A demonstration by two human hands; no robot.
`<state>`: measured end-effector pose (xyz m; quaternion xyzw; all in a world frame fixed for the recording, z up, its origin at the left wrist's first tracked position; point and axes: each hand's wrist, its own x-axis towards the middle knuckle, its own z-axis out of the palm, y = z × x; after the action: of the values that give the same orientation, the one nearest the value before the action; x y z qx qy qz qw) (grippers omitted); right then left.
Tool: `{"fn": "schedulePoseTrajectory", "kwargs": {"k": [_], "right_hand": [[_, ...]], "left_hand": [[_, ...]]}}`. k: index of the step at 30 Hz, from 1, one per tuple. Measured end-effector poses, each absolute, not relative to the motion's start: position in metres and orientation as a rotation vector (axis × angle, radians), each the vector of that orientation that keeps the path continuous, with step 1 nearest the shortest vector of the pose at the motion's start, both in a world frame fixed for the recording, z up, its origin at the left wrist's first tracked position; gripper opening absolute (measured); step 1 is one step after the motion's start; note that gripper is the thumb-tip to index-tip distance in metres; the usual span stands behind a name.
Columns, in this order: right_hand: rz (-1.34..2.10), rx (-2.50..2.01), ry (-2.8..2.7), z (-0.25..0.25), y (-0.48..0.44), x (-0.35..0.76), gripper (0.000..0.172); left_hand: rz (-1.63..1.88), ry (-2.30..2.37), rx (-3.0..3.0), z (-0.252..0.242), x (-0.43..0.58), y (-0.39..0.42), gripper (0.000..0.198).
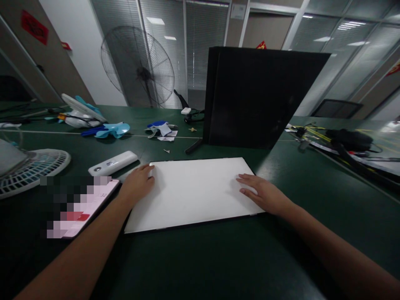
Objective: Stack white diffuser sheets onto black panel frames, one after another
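A flat white rectangular panel with thin dark edges lies on the green tabletop in front of me. At its left edge rests my left hand, fingers apart on the border and the upper left corner. My right hand lies on the panel's right edge with its fingers stretched over the white surface. Neither hand is wrapped round anything. Left of my left hand are a white handheld device and a phone with a lit pinkish screen, partly blurred out by blocks.
Behind the panel stands a large black box-like screen. A white desk fan is at the left; blue plastic pieces and crumpled wrappers lie further back. Cables and a black pouch sit at the right on the green table.
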<state>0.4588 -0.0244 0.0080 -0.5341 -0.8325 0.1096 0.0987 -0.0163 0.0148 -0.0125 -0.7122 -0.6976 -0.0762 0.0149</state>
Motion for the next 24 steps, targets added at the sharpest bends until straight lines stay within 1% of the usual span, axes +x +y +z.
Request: {"fn": "schedulePoseTrajectory", "kwargs": {"k": [6,8,10,13,15,19,22,24], "right_hand": [[0.165,-1.972,-2.163,-0.01,-0.014,0.471,0.077],[0.169,-2.023,-2.128,-0.014,-0.011,0.474,0.08],[0.204,-2.012,-2.1,-0.013,-0.011,0.475,0.082],[0.349,-1.971,-2.023,-0.007,-0.012,0.473,0.08],[0.506,-1.948,-1.921,-0.003,-0.011,0.474,0.077],[0.797,-1.778,-1.58,0.001,-0.005,0.482,0.067],[0.934,-1.617,-1.367,0.004,-0.001,0.487,0.065],[1.023,-1.546,-1.29,0.011,-0.001,0.489,0.067]], "left_hand": [[-0.349,-2.171,-2.208,-0.014,-0.015,0.014,0.063],[-0.36,-2.183,-2.221,-0.016,-0.014,0.014,0.066],[-0.341,-2.218,-2.224,-0.019,-0.012,0.014,0.073],[-0.251,-2.252,-2.226,-0.025,-0.01,0.013,0.09],[-0.175,-2.233,-2.244,-0.029,-0.009,0.013,0.097],[-0.101,-2.205,-2.259,-0.033,-0.008,0.014,0.1],[-0.115,-2.175,-2.266,-0.033,-0.01,0.015,0.099],[-0.119,-2.17,-2.276,-0.034,-0.011,0.015,0.098]]}}
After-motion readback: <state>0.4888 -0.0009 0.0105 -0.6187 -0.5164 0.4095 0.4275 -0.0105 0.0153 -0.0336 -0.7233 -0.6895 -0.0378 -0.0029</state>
